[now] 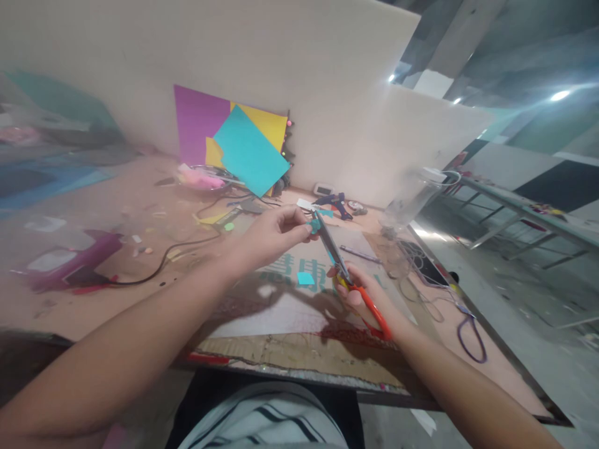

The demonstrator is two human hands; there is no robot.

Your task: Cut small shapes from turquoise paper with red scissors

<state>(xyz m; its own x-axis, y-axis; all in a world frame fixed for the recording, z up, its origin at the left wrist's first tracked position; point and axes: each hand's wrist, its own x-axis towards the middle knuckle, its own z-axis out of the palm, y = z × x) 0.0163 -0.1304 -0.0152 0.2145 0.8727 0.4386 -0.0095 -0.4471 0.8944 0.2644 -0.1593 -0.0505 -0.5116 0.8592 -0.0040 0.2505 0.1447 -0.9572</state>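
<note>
Between thumb and fingertips, my left hand (283,231) pinches a small turquoise piece (314,226), paper or thin foam. My right hand (362,296) grips a pair of scissors (374,312) with red-orange handles. Their long metal blades point up and away, with the tips right beside the turquoise piece. Whether the blades touch it, I cannot tell. Below the hands, a small turquoise scrap (306,278) lies on a printed cardboard sheet (281,315) bearing green characters.
Purple, yellow and turquoise sheets (253,149) lean against the back panel. A purple glue gun (75,259) lies left with its cord, and a dark one (334,202) lies behind my hands. A pen (360,254), a clear jug (414,199) and a phone (423,265) are to the right.
</note>
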